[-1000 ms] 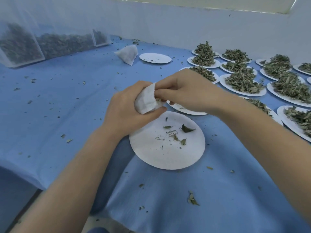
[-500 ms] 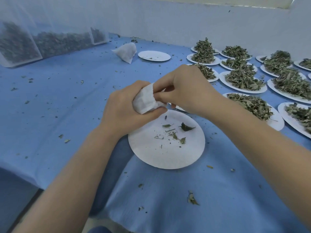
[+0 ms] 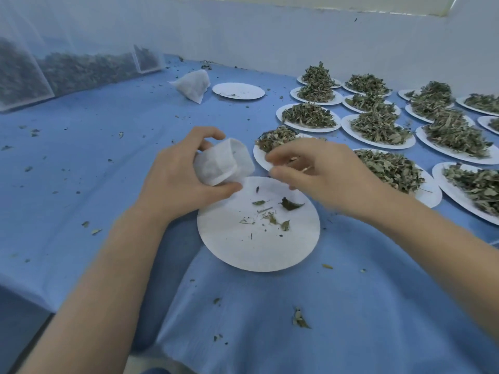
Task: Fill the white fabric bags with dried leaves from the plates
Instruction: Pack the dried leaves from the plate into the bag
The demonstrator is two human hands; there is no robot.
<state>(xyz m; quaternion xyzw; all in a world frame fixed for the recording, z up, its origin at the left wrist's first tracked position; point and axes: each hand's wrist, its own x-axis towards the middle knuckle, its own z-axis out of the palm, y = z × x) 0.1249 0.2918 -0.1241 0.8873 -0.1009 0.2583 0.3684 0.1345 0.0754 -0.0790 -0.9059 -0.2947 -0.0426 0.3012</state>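
My left hand (image 3: 178,179) grips a small white fabric bag (image 3: 224,164) above the near paper plate (image 3: 235,249), which carries only a few leaf scraps. My right hand (image 3: 318,174) hovers just right of the bag, apart from it, blurred, with fingers loosely curled and thumb toward the fingertips; whether it pinches leaves cannot be told. Behind that hand stands a plate of dried leaves (image 3: 272,137), partly hidden. Several more plates heaped with dried leaves (image 3: 378,125) fill the right side.
A filled white bag (image 3: 193,85) lies at the back beside a bare plate (image 3: 239,90). Mesh containers of dark leaves (image 3: 81,68) line the back left. A white wall (image 3: 270,36) borders the blue cloth (image 3: 81,171), which is strewn with leaf crumbs.
My hands have come apart: the right hand has let go of the bag and moved right. The left hand now holds the bag alone, with more of it showing.
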